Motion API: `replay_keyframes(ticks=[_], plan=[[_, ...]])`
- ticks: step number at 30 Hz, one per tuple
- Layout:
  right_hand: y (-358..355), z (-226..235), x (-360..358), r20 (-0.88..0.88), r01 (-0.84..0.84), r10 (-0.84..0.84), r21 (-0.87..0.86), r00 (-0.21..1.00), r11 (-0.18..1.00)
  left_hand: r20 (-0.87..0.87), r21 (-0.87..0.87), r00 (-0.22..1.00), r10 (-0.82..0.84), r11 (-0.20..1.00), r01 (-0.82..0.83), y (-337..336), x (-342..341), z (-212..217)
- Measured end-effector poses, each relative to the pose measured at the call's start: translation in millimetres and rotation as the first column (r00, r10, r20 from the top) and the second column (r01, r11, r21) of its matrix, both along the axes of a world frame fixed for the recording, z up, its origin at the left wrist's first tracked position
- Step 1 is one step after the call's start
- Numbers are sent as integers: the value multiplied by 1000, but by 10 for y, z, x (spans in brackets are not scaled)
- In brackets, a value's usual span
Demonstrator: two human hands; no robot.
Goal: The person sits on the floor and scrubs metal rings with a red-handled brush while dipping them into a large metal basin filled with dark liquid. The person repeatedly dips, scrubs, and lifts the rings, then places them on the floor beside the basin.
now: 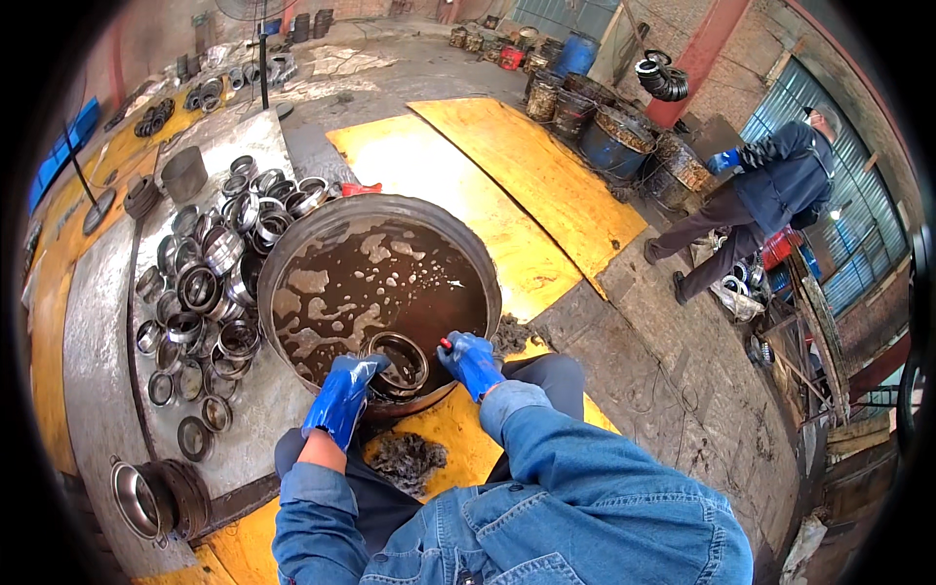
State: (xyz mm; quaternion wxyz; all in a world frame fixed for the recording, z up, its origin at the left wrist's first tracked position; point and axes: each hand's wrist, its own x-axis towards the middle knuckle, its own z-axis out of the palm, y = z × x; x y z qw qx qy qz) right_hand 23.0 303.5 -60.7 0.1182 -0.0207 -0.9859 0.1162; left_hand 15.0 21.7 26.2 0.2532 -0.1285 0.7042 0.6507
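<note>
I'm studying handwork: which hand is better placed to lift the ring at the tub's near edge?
Probably the left hand: it seems to grip the metal ring, while the right hand holds a red-ended object.

The left hand (351, 388) holds a metal ring (421, 365) just inside the near rim of a tub (277, 265) of brown liquid (429, 304); the right hand (470, 361) grips a red-ended object (446, 343). 1 co-worker (785, 175) stands at right.

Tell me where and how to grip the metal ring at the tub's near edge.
Grip the metal ring by its left rim, likely best from the left, fingers straddling the wall: its open centre exposes the inner face, and the left hand sits at that side.
</note>
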Motion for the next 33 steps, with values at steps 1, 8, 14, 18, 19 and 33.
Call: replay_keyframes(ticks=[1,8,14,18,19,33], plan=[[7,-6,-6,-8,4,-4,-2,1000,1000,2,-28,1000,0,1000,0,5,-11,-44],[-49,211,-69,294,40,-39,2,955,999,106,-23,993,45,999,-43,31,-97,-225],[-10,160,-53,144,-1,1,0,990,1000,99,-56,995,10,998,-4,60,-50,51],[48,-91,-57,-85,-13,19,64,996,998,33,-19,999,-29,999,29,25,-42,5],[103,-92,-81,-126,-7,17,76,992,997,7,-14,999,-51,999,51,51,-59,18],[-1,196,-74,78,-59,62,-39,995,998,11,23,997,-73,997,73,-95,37,159]])
